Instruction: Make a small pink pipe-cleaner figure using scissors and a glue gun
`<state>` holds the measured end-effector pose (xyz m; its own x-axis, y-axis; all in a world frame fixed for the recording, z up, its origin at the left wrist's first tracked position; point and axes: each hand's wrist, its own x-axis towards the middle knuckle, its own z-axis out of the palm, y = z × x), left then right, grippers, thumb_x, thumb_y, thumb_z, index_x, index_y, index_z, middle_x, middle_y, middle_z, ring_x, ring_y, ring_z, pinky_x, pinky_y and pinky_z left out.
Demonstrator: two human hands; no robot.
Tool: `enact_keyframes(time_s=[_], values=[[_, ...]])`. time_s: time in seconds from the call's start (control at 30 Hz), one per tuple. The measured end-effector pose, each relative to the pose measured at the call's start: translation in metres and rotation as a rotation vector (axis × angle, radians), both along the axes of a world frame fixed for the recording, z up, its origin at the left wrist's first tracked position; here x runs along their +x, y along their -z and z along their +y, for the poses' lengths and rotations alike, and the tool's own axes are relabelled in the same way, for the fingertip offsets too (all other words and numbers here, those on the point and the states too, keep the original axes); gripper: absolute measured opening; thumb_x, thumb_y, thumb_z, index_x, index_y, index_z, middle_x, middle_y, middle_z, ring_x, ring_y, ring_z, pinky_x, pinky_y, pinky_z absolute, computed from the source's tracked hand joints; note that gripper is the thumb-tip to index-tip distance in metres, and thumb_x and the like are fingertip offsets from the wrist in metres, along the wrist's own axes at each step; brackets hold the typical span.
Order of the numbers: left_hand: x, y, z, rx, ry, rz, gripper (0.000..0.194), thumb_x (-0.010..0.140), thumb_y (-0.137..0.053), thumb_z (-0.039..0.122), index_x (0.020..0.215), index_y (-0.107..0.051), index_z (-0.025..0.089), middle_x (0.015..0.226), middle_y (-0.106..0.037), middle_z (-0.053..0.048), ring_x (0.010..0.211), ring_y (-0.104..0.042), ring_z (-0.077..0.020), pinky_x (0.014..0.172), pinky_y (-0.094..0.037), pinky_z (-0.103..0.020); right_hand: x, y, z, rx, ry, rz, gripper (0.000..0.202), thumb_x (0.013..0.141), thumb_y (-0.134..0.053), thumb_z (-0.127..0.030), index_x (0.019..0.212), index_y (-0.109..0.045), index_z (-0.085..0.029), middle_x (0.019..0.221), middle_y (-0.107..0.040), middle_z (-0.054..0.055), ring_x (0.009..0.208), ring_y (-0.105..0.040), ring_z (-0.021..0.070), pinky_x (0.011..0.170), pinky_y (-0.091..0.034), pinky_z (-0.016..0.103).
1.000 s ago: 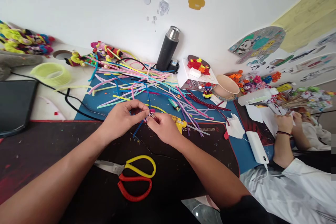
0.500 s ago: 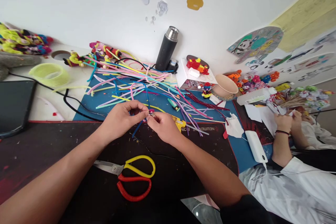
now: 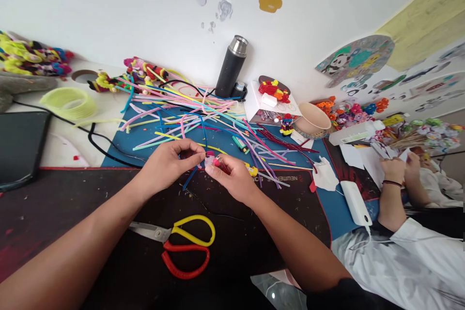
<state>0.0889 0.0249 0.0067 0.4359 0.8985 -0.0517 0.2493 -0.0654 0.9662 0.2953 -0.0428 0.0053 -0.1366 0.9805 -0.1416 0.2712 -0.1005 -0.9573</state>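
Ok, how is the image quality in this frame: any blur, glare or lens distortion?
Head view: even daylight, no harsh glare; strong wide-angle bend tilts the flask and curves the wall; the left hand and right hand are sharp; the small piece they pinch is too tiny to make out.

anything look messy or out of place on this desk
Yes. Pipe cleaners lie strewn in a crisscross tangle over the blue mat, small scraps dot the dark mat, and the scissors lie open near the forearms. Both hands, left hand and right hand, pinch a small pink piece.
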Motion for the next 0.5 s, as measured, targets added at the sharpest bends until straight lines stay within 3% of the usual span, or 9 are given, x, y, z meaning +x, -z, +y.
enact_keyframes(time_s=[0.17,0.33,0.5], values=[[-0.0002,0.0016,-0.0004,-0.044,0.017,-0.01,0.039,0.085,-0.077,0.061,0.088,-0.081,0.022,0.093,-0.082,-0.004,0.089,-0.073,-0.025,0.084,-0.055,-0.033,0.0073,-0.0035,0.0031,0.021,0.148,0.029,0.038,0.093,-0.076,-0.058,0.087,-0.064,-0.023,0.072,-0.052,-0.005,0.064,-0.043,0.0137,0.064,-0.039,0.029],[0.0006,-0.0001,-0.0007,-0.056,0.034,0.017,0.038,0.084,-0.076,0.061,0.087,-0.081,0.023,0.091,-0.082,-0.003,0.085,-0.072,-0.0244,0.083,-0.053,-0.033,0.01,-0.0094,0.0059,0.095,0.149,-0.034,0.031,0.095,-0.075,-0.052,0.099,-0.075,-0.021,0.086,-0.068,0.001,0.075,-0.057,0.017,0.073,-0.048,0.031],[0.0022,-0.0037,-0.0014,-0.024,0.039,0.066,0.038,0.082,-0.074,0.061,0.086,-0.082,0.024,0.092,-0.083,-0.004,0.088,-0.073,-0.0264,0.087,-0.053,-0.035,0.0066,-0.0066,0.0067,0.09,0.129,-0.044,0.031,0.095,-0.075,-0.053,0.095,-0.074,-0.022,0.085,-0.069,0.001,0.077,-0.061,0.0182,0.075,-0.048,0.032]])
